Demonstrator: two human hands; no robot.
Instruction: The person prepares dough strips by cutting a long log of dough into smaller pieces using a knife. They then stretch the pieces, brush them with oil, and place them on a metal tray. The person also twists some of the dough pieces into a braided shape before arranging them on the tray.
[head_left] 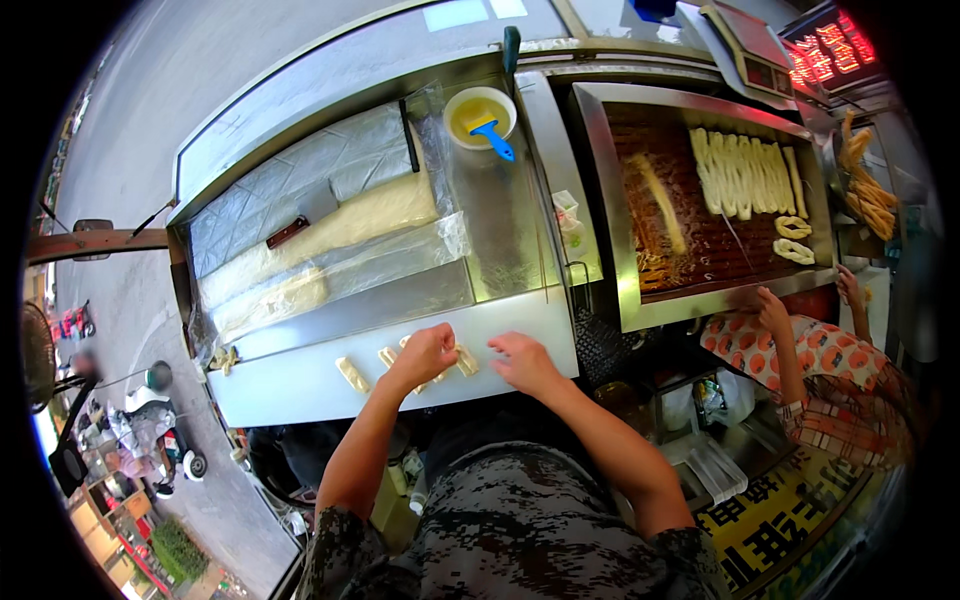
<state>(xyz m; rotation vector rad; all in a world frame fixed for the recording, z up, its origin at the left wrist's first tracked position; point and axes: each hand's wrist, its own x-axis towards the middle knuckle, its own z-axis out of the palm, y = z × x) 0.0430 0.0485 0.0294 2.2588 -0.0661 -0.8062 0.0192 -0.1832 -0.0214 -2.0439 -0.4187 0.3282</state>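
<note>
Several short strips of dough [352, 374] lie on a white board [270, 388] along the counter's near edge. Above the strips, my left hand [428, 354] is closed with its fingers curled; anything inside it is hidden. My right hand [524, 363] hovers just right of the last strip [466, 361], its fingers apart and nothing visible in them. Beyond the board, a long slab of dough [370, 215] rests partly under plastic sheeting [290, 165]. A dough scraper with a brown handle [287, 232] lies on it.
At the back, a white bowl [452, 100] of yellow liquid holds a blue-handled brush [493, 139]. On the right stands a wide metal fryer [628, 270] of dark oil with pale fried dough sticks [740, 172]. Another person's hand [774, 312] is at its near edge.
</note>
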